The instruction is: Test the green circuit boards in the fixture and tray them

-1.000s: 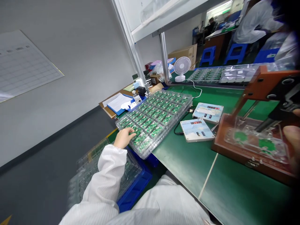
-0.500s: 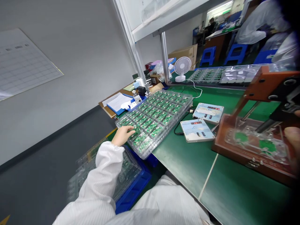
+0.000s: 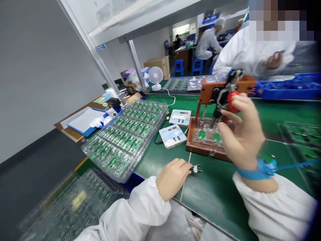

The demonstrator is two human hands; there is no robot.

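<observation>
My left hand (image 3: pixel 174 177) is closed at the front edge of the bench. Past its fingertips stick thin metal leads with small white pieces, a small electronic part (image 3: pixel 196 169); the rest of it is hidden. My right hand (image 3: pixel 243 130) is raised at the brown test fixture (image 3: pixel 203 149), its fingers against the red handle (image 3: pixel 233 102) of the clamp, thumb and forefinger apart. A blue strap (image 3: pixel 258 170) circles that wrist. In the fixture's clear plate, below the black clamp arm, lie green circuit boards (image 3: pixel 202 135).
A clear tray (image 3: pixel 122 175) of small green circuit boards stands left, beside two meter boxes (image 3: pixel 173 136). Behind are a white fan (image 3: pixel 155 77), a blue bin (image 3: pixel 288 87) and a co-worker in white (image 3: pixel 250 53). More boards (image 3: pixel 306 137) lie right; stacked trays (image 3: pixel 82 201) stand low left.
My left hand has left the tray and moved right to the bench edge with the small part. The view has turned right, bringing my right hand and the red handle into sight.
</observation>
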